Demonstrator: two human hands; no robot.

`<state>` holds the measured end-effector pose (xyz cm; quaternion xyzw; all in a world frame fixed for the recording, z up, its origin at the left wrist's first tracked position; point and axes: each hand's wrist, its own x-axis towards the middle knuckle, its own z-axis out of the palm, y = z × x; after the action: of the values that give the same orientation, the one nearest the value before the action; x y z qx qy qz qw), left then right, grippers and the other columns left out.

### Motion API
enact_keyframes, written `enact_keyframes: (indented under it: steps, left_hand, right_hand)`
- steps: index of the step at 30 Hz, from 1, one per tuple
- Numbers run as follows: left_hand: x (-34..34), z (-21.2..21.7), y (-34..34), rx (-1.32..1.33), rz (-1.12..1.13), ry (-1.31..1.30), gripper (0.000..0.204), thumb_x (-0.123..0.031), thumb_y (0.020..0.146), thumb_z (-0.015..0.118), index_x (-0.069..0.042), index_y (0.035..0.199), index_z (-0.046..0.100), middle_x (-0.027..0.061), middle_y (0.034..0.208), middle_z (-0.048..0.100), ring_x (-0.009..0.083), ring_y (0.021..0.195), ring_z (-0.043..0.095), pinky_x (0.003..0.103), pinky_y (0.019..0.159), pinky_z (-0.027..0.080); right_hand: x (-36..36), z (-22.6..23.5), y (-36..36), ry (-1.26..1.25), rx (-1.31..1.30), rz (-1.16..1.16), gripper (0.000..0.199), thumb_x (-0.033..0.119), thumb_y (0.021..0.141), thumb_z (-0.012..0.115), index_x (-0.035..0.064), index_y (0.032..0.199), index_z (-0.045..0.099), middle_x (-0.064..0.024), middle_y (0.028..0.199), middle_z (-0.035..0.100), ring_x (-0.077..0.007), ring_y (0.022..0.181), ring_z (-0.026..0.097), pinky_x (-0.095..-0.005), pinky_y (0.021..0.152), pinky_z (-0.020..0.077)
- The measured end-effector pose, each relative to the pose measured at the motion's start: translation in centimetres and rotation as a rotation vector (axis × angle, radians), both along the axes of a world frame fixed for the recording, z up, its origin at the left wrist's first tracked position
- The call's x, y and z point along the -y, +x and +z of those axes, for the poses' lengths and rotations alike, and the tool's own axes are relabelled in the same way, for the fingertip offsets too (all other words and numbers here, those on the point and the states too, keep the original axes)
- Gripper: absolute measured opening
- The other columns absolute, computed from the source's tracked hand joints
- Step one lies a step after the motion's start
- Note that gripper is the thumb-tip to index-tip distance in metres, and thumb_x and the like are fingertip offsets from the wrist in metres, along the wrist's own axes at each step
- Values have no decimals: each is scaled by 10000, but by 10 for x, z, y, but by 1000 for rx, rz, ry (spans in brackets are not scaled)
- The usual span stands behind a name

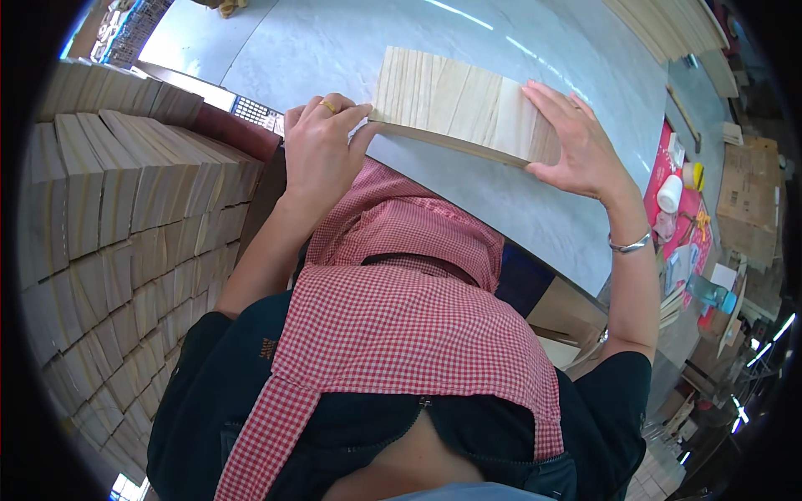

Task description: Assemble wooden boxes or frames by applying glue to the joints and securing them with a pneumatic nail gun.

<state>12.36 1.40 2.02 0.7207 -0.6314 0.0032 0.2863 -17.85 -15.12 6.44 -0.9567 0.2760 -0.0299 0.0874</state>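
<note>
A row of pale wooden slats [459,98], lined up side by side into a long block, lies on the grey-white tabletop [518,204]. My left hand [326,142], with a gold ring, pinches thumb and index finger at the near left corner of the row. At its right end, my right hand [581,144] spans the slats between thumb and fingers, thumb on the near edge and fingers toward the far one. The slats sit close together, with fine seams between them.
Tall stacks of wooden pieces [134,188] rise at my left. Long boards [668,29] lie at the far right. Along the right side are a white bottle [670,193], a yellow tape roll [693,175], a clear bottle [710,292] and a cardboard box [748,188].
</note>
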Motion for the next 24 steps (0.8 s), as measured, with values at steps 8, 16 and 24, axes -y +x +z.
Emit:
enact_keyframes:
  steps: [8, 16, 24]
  left_hand:
    - [1, 0, 3, 127, -39, -20, 189, -187, 838, 769, -47, 965, 777, 45, 924, 678, 182, 808, 590, 349, 855, 407]
    - [0, 0, 0, 135, -42, -12, 191, -183, 843, 769, -40, 969, 772, 39, 944, 680, 182, 838, 596, 353, 874, 408]
    - [3, 5, 4, 141, -33, 70, 205, -188, 851, 772, -26, 976, 764, 51, 942, 676, 202, 860, 600, 371, 903, 410]
  right_hand:
    - [0, 1, 13, 22, -18, -1, 858, 200, 677, 780, 100, 1469, 465, -91, 1476, 514, -285, 1300, 518, -410, 1159, 370]
    - [-10, -5, -30, -186, 407, -251, 514, 143, 814, 737, 55, 1301, 597, -87, 1296, 604, -244, 1124, 585, -339, 1018, 456]
    - [-73, -32, -74, -1, 428, -603, 93, 14, 844, 683, 16, 936, 694, -44, 810, 633, -176, 645, 559, -286, 625, 462]
